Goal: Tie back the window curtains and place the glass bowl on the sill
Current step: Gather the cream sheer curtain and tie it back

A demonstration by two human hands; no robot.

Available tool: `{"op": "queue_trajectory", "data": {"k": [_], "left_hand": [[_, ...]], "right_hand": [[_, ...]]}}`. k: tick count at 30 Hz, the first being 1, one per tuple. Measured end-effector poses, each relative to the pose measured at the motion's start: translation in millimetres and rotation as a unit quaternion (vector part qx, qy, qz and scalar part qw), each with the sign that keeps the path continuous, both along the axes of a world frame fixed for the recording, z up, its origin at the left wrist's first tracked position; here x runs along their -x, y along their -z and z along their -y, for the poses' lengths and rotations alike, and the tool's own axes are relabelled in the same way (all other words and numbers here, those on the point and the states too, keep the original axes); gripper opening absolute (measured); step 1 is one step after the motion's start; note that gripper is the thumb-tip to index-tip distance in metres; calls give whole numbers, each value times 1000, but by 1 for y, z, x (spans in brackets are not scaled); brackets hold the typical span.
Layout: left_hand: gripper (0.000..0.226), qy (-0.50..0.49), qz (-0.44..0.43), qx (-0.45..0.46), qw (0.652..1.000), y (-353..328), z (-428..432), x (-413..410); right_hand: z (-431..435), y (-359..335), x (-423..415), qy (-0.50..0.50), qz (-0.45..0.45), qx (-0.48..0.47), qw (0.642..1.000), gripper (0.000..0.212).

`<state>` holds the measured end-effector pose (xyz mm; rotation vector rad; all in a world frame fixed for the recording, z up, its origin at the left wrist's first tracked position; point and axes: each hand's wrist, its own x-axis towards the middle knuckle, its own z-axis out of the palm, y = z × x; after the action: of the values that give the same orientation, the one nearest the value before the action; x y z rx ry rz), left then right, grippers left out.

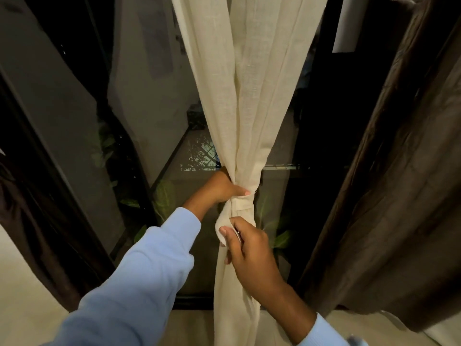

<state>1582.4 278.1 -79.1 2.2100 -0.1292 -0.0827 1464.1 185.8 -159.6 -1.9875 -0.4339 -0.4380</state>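
A cream sheer curtain (247, 96) hangs in the middle of the dark window, gathered into a bunch at a knot (240, 204) made of its own cloth. My left hand (225, 187) grips the gathered curtain just above the knot, thumb across the front. My right hand (245, 243) pinches the loose cloth end just below the knot. The curtain's tail falls to the floor between my arms. No glass bowl is in view.
A dark brown heavy curtain (404, 208) hangs at the right, and another brown curtain (30, 221) at the left edge. Behind the sheer is a dark glass pane (154, 121) with plant leaves showing through. Pale floor (27, 308) lies below.
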Motion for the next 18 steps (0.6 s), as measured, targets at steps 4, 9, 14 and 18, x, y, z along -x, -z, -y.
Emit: {"op": "queue_trajectory", "data": {"k": [4,9,14,18], "left_hand": [[65,10,-17,72,997,3,-7,0],[53,74,-22,128,989,14,-16,2],[27,101,-10,209,973,38,-14,8],[31,68,-2,363,929,69,-17,15]], "right_hand": [[33,8,-15,16,0,107,994,16],[89,2,-40,133,-13,104,986,16],[113,-4,-74,169,-36,97,980,15],[115,-1,-95,141,-68,62,986,13]]}}
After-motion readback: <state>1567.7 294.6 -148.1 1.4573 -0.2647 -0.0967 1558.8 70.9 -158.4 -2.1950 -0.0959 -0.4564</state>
